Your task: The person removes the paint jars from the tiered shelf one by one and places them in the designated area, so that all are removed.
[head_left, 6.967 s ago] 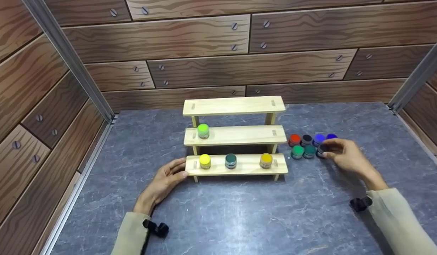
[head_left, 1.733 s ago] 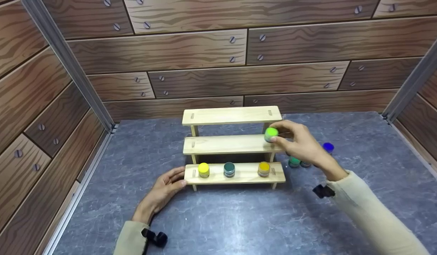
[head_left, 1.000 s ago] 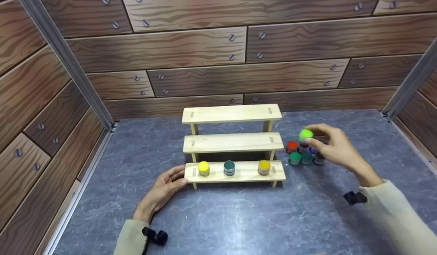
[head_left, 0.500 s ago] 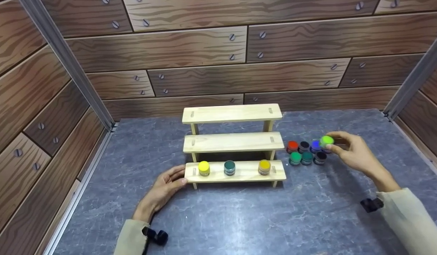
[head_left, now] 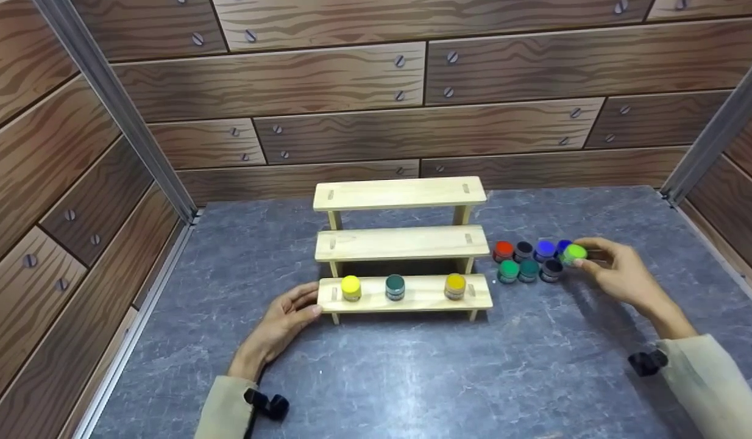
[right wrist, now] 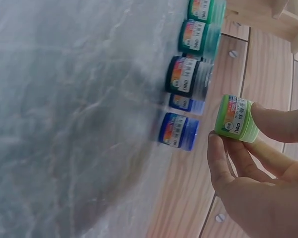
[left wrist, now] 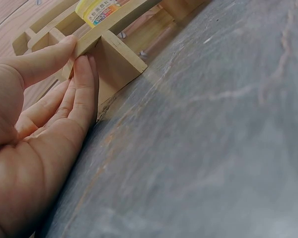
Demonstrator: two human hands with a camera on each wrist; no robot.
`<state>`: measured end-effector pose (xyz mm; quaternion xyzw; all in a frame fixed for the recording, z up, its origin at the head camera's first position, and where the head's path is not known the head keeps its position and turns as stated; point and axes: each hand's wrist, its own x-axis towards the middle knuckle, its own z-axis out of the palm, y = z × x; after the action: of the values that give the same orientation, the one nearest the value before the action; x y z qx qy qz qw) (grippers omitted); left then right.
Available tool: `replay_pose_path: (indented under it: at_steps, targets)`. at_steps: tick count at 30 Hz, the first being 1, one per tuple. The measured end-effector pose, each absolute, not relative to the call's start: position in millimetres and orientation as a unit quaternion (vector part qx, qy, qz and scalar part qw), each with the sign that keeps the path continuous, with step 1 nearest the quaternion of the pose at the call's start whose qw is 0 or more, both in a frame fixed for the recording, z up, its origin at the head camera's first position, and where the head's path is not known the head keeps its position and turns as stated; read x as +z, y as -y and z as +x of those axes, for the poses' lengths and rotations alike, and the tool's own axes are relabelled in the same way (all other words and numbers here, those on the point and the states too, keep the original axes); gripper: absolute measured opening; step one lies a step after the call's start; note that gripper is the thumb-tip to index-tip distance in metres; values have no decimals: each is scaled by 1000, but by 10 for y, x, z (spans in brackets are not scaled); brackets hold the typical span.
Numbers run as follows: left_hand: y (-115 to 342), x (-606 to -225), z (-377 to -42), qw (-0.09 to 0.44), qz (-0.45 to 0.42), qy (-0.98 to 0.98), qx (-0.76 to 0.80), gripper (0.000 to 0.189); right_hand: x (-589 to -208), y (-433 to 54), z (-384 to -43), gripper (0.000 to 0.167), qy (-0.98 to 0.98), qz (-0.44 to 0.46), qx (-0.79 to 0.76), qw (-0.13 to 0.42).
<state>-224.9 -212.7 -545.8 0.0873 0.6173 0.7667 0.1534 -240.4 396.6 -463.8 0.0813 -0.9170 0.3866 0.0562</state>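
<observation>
My right hand [head_left: 623,274] pinches a light-green paint jar [right wrist: 233,118] between thumb and fingers. In the right wrist view the jar hangs above the table, apart from the dark blue jar [right wrist: 178,131]. My left hand [head_left: 284,323] grips the left end of the lowest step of a three-step wooden shelf [head_left: 400,242], thumb over the board and fingers beneath, as the left wrist view shows. On that step stand a bright yellow jar [head_left: 351,288], a dark green jar [head_left: 395,287] and an orange-yellow jar [head_left: 454,286].
Right of the shelf, several jars stand in two rows on the grey table [head_left: 376,372], among them a red jar [head_left: 503,250], a green jar [head_left: 508,271] and a black jar [head_left: 551,270]. Wood-patterned walls [head_left: 345,79] enclose the back and sides.
My right hand has taken the light-green jar off the middle step and carried it right, beyond the jar group, lowering it. My left hand stays on the shelf end.
</observation>
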Motion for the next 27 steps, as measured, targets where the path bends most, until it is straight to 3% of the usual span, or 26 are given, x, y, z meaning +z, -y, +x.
replay_pose_path:
  at_steps: [27]
  targets:
    - [2135,-5450,-2248,159,76,-621,764,71,-4851,-4056,-2449,49,922,39,385,-5]
